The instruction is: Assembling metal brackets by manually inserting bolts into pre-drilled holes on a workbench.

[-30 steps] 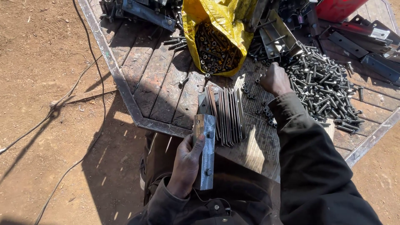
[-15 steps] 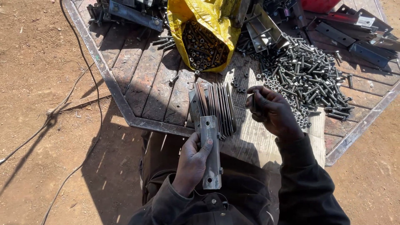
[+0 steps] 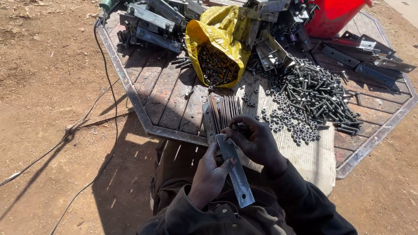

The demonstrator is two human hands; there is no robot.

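A dark cable trails over the dusty ground beside the octagonal wooden table with its metal rim. The left hand grips a flat grey steel bracket over the lap, just short of the table edge. The right hand pinches the bracket's upper end, fingers curled. Behind them lie thin metal strips. A crumpled yellow sack holds small dark fasteners; loose bolts and nuts spread to the right.

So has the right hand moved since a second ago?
Yes. The right hand has come back from the pile of bolts and nuts on the wooden table to the upper end of the flat metal bracket held in the left hand.
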